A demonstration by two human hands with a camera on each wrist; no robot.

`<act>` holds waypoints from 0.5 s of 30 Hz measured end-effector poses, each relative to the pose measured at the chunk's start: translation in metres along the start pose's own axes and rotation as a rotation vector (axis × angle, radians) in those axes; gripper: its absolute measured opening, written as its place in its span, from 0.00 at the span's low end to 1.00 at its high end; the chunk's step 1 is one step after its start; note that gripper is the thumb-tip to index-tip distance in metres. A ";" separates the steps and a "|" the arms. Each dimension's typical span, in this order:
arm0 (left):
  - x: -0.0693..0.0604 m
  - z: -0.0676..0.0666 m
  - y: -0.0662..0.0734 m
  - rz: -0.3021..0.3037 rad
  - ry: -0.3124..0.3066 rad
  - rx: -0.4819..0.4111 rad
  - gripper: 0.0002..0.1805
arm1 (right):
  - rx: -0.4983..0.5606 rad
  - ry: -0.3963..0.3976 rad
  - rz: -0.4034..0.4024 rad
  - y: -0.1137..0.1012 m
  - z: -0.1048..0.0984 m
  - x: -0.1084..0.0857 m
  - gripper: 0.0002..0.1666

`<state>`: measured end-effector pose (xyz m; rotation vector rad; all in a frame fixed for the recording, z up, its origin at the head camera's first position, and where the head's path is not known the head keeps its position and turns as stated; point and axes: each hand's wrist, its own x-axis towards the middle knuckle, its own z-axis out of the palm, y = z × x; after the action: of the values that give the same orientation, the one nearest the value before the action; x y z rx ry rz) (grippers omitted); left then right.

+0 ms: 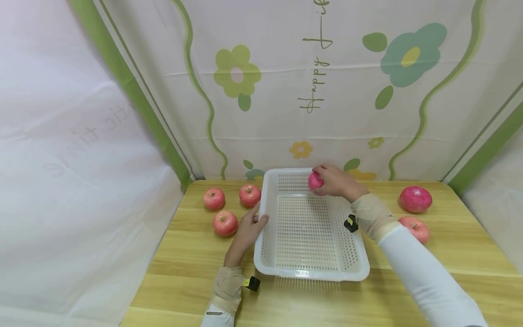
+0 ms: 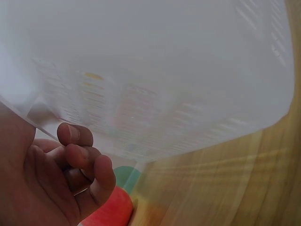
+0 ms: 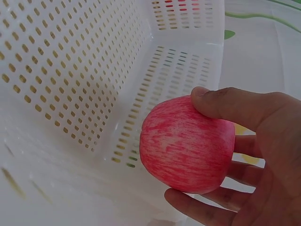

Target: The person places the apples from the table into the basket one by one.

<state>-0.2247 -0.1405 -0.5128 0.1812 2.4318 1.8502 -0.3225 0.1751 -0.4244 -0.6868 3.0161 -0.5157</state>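
My right hand (image 1: 338, 182) holds a red-pink apple (image 1: 316, 180) above the back right part of a white perforated plastic basket (image 1: 307, 234). In the right wrist view, the thumb lies on one side of the apple and the fingers on the other. The basket's floor holds nothing. At the basket's left side, my left hand (image 1: 247, 230) grips the rim, its fingers curled beneath the edge in the left wrist view. Near that hand are three apples: one at the back left (image 1: 214, 199), one beside the rim (image 1: 250, 195) and one closer (image 1: 225, 223).
Right of the basket on the wooden table (image 1: 180, 272) lie a darker pink round fruit (image 1: 415, 199) and an apple (image 1: 414, 228) partly covered by the right sleeve. A flower-printed cloth (image 1: 269, 109) hangs just behind the table; pale cloth also hangs at both sides.
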 end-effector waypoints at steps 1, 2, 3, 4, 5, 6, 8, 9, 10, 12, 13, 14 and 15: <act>0.000 0.000 0.000 0.000 0.000 0.000 0.35 | -0.002 0.000 -0.002 0.000 0.000 0.000 0.42; 0.000 0.000 0.000 0.000 -0.001 -0.001 0.35 | -0.004 0.000 -0.001 0.000 0.001 0.001 0.42; 0.000 0.000 0.000 0.002 -0.002 -0.001 0.35 | -0.004 -0.001 0.000 0.000 0.001 0.001 0.42; 0.000 0.000 0.000 0.002 -0.004 -0.001 0.34 | -0.003 -0.002 0.002 0.000 0.002 0.002 0.42; 0.000 0.000 0.000 0.000 -0.004 -0.001 0.34 | -0.007 -0.002 0.002 0.000 0.003 0.002 0.42; 0.000 0.000 0.000 -0.003 -0.003 0.001 0.34 | -0.007 -0.005 0.008 0.000 0.003 0.002 0.42; 0.000 0.000 -0.001 -0.007 -0.002 0.006 0.34 | -0.005 -0.012 0.022 -0.001 0.004 0.002 0.42; 0.001 0.000 -0.001 -0.008 -0.001 0.007 0.34 | -0.003 -0.017 0.027 -0.001 0.005 0.002 0.41; 0.001 0.000 -0.001 -0.009 0.000 0.008 0.34 | -0.005 -0.023 0.032 -0.001 0.005 0.003 0.41; 0.001 0.000 -0.001 -0.006 -0.001 0.008 0.34 | -0.004 -0.034 0.043 -0.002 0.007 0.002 0.41; 0.001 0.000 -0.001 -0.004 -0.002 0.008 0.34 | -0.007 -0.039 0.046 -0.003 0.008 0.003 0.41; 0.001 0.000 -0.001 -0.002 -0.003 0.008 0.34 | -0.013 -0.043 0.044 -0.003 0.008 0.003 0.41; 0.001 0.000 -0.002 -0.002 -0.004 0.007 0.34 | -0.015 -0.047 0.045 -0.003 0.009 0.003 0.41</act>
<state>-0.2259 -0.1404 -0.5144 0.1828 2.4358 1.8384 -0.3233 0.1686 -0.4321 -0.6205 2.9866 -0.4694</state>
